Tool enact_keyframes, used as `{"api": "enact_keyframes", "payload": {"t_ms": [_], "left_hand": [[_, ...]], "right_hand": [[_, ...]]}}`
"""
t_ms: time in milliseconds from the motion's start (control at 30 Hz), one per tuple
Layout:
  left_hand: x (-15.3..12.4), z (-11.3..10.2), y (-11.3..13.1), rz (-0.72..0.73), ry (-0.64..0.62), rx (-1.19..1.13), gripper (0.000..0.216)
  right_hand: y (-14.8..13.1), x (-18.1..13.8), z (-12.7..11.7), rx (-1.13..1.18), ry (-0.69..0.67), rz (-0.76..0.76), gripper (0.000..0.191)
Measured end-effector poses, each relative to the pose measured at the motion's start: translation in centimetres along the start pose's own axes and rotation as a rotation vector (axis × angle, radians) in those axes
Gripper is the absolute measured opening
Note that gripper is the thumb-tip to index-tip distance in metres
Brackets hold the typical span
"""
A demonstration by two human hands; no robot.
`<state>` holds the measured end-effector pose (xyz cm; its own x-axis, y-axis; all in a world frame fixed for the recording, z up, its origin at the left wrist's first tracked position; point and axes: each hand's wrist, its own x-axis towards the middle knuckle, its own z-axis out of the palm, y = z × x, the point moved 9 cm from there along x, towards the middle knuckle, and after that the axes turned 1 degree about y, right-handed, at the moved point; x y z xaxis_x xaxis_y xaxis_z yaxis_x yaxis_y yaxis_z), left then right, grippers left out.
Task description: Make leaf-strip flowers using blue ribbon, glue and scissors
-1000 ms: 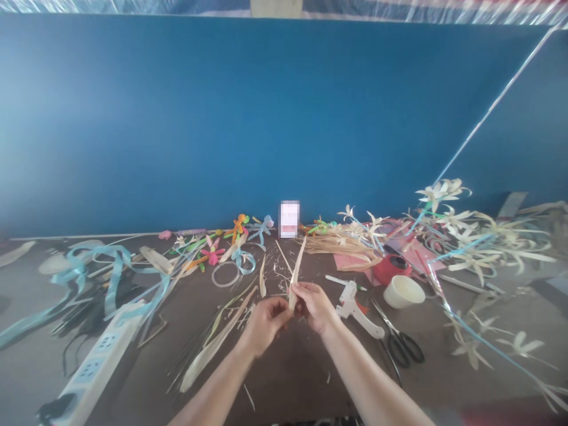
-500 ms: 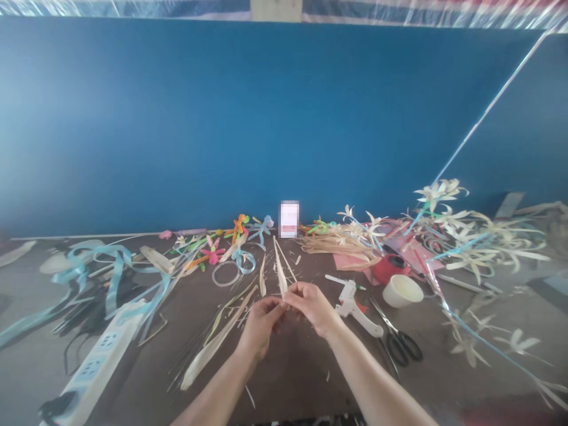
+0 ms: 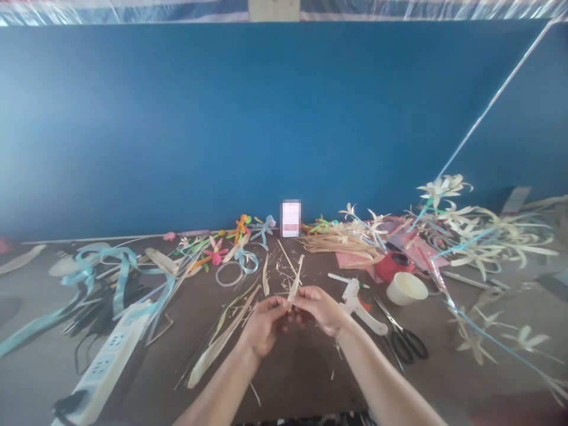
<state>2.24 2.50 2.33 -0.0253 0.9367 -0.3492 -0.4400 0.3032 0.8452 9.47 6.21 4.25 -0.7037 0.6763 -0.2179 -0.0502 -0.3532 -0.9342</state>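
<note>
A pale, narrow strip of dried husk (image 3: 296, 280) stands up between my fingertips over the middle of the table (image 3: 293, 384). My left hand (image 3: 264, 329) pinches its lower end from the left. Close against it, my right hand (image 3: 323, 309) pinches the same strip from the right, fingertips nearly touching. My fingers hide the strip's bottom end. To the left of my left hand lies a longer bundle of dried husk (image 3: 212, 352). A white hot glue gun (image 3: 357, 306) and black-handled scissors (image 3: 407, 342) lie right of my right hand.
On the left are a white power strip (image 3: 105, 361) and light blue ribbon (image 3: 119, 278). A white cup (image 3: 406, 289), a red object (image 3: 392, 266) and husk flowers (image 3: 479, 236) are on the right. A blue wall (image 3: 275, 118) stands behind a small blurred card (image 3: 291, 219).
The husk strip now looks shorter and leans to the right above my fingers; before, it reached farther toward the wall. Both hands stay pinched together. The view has shifted slightly.
</note>
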Motion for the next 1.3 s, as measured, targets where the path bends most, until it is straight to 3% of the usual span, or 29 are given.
{"api": "enact_keyframes", "payload": {"t_ms": [200, 400, 567, 667, 733, 800, 900, 967, 1133, 1300], "left_hand": [[0.1, -1.1, 1.1, 0.164, 0.100, 0.334, 0.020], [-0.7, -0.7, 1.6, 0.355, 0.103, 0.597, 0.017], [-1.1, -0.5, 1.2, 0.373, 0.107, 0.610, 0.015], [-0.8, -1.7, 1.4, 0.321, 0.170, 0.511, 0.015], [-0.6, -3.0, 1.6, 0.277, 0.216, 0.398, 0.019], [-0.4, -3.9, 1.7, 0.238, 0.246, 0.298, 0.025], [-0.3, -4.4, 1.4, 0.181, 0.263, 0.187, 0.025], [-0.3, -4.0, 1.2, 0.161, 0.257, 0.133, 0.021], [-0.4, -2.5, 1.1, 0.151, 0.241, 0.106, 0.020], [-0.4, -2.3, 1.3, 0.131, 0.222, 0.053, 0.022]], "right_hand": [[0.4, -0.3, -1.0, -0.174, 0.147, -0.080, 0.020], [1.4, -0.9, -1.1, -0.414, 0.248, -0.119, 0.017], [-1.4, -3.5, -0.9, -0.722, 0.460, -0.279, 0.014], [-2.9, -6.4, -1.8, -0.939, 0.506, -0.306, 0.014], [-3.1, -8.9, -4.5, -1.053, 0.552, -0.245, 0.018], [-2.4, -11.9, -9.2, -1.186, 0.699, -0.112, 0.021], [0.3, -16.5, -16.9, -1.329, 0.924, 0.204, 0.023], [2.7, -18.3, -20.3, -1.367, 0.946, 0.360, 0.027], [6.2, -20.0, -22.8, -1.366, 0.899, 0.406, 0.030], [7.1, -21.8, -23.5, -1.273, 0.791, 0.424, 0.013]]}}
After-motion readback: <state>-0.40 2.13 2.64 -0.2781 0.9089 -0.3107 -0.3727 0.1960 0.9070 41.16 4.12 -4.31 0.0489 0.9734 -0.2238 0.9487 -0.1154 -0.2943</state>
